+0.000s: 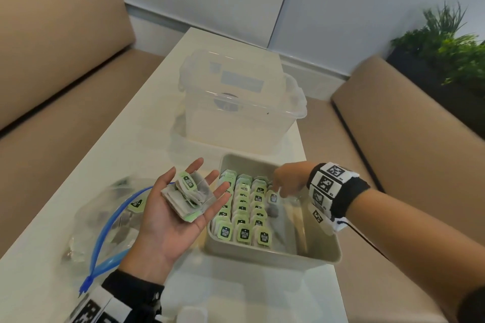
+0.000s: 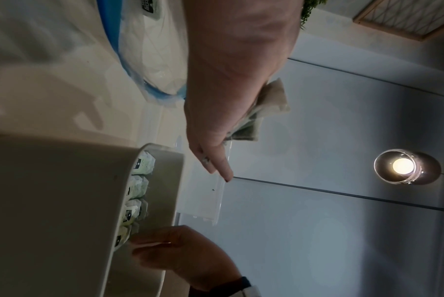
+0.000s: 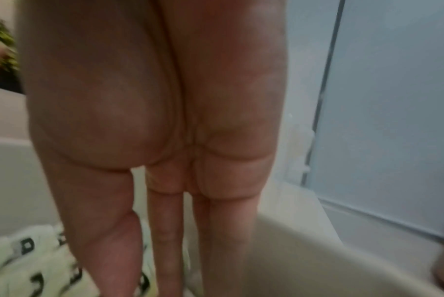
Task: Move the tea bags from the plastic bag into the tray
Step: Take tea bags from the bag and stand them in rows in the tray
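My left hand [image 1: 168, 220] lies palm up and flat beside the tray, carrying a loose pile of tea bags [image 1: 187, 195] with green tags. The beige tray [image 1: 275, 254] holds three packed rows of upright tea bags [image 1: 242, 214]. My right hand [image 1: 284, 181] reaches down into the tray's far right part, and its fingertips pinch the top of a single tea bag [image 1: 273, 196] that starts a fourth row. The plastic bag [image 1: 105, 217] with a blue zip lies open at the left and holds more bags. The right wrist view shows my fingers [image 3: 164, 231] pointing down, their tips out of frame.
A clear lidded plastic box [image 1: 236, 102] stands just behind the tray on the white table [image 1: 126, 139]. Beige sofas flank the table on both sides. A green plant [image 1: 451, 44] sits at the far right. The tray's right part [image 1: 296, 220] has free floor.
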The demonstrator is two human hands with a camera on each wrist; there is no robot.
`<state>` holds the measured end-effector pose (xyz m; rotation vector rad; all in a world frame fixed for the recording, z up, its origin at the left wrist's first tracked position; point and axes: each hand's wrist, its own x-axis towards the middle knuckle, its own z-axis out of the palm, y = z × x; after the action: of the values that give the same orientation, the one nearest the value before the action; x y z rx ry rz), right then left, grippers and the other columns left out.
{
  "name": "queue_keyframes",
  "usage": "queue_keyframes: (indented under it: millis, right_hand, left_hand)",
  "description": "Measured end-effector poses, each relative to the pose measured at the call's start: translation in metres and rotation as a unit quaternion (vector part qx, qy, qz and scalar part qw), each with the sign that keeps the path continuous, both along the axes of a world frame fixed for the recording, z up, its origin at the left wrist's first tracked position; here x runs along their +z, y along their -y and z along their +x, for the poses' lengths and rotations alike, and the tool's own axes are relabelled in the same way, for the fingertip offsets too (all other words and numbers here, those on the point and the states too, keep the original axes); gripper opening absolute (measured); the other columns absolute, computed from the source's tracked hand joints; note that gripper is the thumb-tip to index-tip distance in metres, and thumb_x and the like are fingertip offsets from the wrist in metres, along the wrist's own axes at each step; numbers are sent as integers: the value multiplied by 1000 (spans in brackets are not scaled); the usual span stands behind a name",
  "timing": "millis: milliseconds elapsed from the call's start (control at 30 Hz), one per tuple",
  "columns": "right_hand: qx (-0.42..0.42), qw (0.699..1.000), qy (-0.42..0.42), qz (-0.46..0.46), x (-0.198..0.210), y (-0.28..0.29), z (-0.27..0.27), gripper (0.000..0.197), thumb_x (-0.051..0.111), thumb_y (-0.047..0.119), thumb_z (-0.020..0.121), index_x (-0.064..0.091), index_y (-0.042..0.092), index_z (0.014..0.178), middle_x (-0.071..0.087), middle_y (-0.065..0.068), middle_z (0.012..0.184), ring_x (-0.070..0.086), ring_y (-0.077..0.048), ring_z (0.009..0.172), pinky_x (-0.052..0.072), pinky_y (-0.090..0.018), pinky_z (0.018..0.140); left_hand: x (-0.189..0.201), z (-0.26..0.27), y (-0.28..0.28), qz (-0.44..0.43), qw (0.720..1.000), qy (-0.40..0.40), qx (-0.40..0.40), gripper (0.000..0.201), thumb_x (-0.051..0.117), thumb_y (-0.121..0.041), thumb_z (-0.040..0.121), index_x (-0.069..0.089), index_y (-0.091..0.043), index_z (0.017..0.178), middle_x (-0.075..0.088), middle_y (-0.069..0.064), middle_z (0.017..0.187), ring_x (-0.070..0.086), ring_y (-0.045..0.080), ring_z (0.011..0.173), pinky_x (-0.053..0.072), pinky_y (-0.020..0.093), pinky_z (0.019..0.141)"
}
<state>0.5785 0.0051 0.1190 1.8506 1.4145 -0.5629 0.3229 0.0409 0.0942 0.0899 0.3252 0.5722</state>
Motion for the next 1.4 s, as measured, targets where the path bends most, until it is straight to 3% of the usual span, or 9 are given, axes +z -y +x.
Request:
queue_keyframes:
  millis: [100,200,333,467,633,733,1033,1300,1400]
  right_hand:
    - [68,987,-49,138,28,1,-21,30,49,18,94,63,8,118,65,-6,117,61,-20,105,47,-29,95]
    - [59,902,-248,349,56,5,-53,23,52,12,92,65,14,110,69,1,103,63,-11,87,46,-13,78]
    - [56,826,-392,401,68,14,-88,25,58,9,89,63,17,112,66,4,98,61,-4,83,44,-7,66]
    - [114,834,-385,379,62,20,-103,43,63,5,81,57,18,122,59,1,105,54,-6,90,41,-5,69]
    - [120,834,-391,371,53,20,-106,43,56,1,86,56,19,125,53,0,116,53,-9,103,45,-14,89]
    - [114,822,-384,405,55,20,-106,24,67,6,82,65,13,105,56,1,103,54,-2,87,45,-9,80]
    - [22,798,-414,437,89,28,-93,19,75,12,78,64,16,93,72,1,77,68,-12,66,56,-26,66]
    - [20,826,-384,411,111,40,-81,9,66,15,85,69,13,93,72,-3,79,65,-9,63,55,-19,61]
    - [24,865,-306,397,112,48,-64,8,70,19,83,71,14,88,69,6,75,62,0,64,48,-10,61]
  left_hand:
    - [2,2,2,-17,1000,-3,-12,48,57,-34,78,67,-13,119,64,23,118,56,50,113,49,62,82]
    - [5,6,6,-26,999,4,-36,49,55,-34,77,67,-12,119,61,24,124,55,50,114,46,64,82]
    - [5,9,11,-44,998,4,-48,44,49,-38,89,66,-8,116,60,14,127,59,46,111,44,66,85]
    - [9,11,16,-23,998,13,-50,34,46,-36,92,65,-8,85,69,10,82,70,31,80,54,60,75]
    - [9,9,15,-30,996,17,-80,32,49,-34,90,65,-6,89,64,10,82,66,23,72,49,61,83]
    - [13,8,18,-43,995,19,-88,43,47,-35,91,71,0,87,64,14,75,68,30,67,47,65,79]
    - [10,9,17,-24,993,-20,-113,47,46,-38,93,72,0,103,61,28,120,59,54,103,47,64,82]
    - [6,9,16,-25,992,1,-127,53,50,-35,86,57,-4,128,55,29,129,53,54,112,46,62,85]
    - [4,3,10,-27,994,-3,-109,43,50,-33,86,67,-4,112,56,28,129,53,54,113,47,62,83]
